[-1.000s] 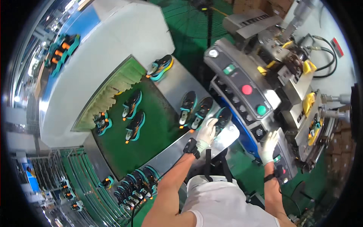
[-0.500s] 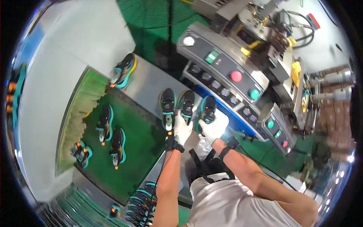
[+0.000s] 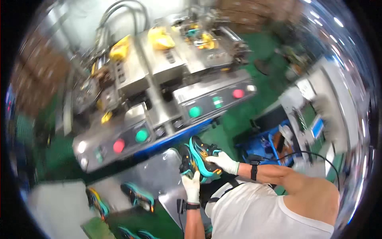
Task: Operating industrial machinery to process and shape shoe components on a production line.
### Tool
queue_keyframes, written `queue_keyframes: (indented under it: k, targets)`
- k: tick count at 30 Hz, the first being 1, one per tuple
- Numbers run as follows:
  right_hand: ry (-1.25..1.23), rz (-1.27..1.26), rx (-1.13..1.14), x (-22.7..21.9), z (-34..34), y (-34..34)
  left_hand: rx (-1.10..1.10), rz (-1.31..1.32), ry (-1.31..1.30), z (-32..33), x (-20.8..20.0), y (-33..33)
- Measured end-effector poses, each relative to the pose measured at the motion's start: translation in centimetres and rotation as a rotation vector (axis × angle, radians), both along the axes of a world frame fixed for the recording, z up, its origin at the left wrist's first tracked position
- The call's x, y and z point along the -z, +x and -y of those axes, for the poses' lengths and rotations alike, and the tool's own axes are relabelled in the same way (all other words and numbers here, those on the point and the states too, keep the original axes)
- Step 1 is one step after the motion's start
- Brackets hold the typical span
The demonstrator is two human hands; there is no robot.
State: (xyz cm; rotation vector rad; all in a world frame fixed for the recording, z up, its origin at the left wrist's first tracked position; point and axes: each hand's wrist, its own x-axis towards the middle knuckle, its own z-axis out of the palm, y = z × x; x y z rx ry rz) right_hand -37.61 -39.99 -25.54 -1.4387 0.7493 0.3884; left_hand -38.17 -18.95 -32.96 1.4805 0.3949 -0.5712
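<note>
This is a shoe factory: a metal machine (image 3: 133, 73) with control panels (image 3: 207, 104) and big red and green push buttons (image 3: 195, 111), several matching sneakers (image 3: 204, 151), a bench (image 3: 153, 171), stacked cartons (image 3: 43, 73).

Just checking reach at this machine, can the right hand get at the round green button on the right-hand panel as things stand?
Probably not: the right hand is busy holding a shoe. Apart from that, the way to the round green button looks free.
</note>
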Motion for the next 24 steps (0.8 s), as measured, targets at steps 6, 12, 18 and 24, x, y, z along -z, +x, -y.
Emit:
queue_keyframes:
  k: [6,12,18,24]
  targets:
    - [0.123,0.185,0.629,-4.9,13.7,-10.2,0.496,0.293,-0.128,15.4,-9.5,1.2]
    - [-0.096,0.388,1.089,-11.5,25.8,-25.0,0.961,0.4,-0.085,33.8,-16.1,-2.8]
    - [-0.688,0.389,1.442,-19.6,36.0,-37.1,1.151,0.557,-0.285,53.7,-26.4,-8.4]
    - [-1.187,-0.333,1.499,-16.2,51.5,-45.6,1.28,1.094,-0.334,76.3,-22.7,-15.9]
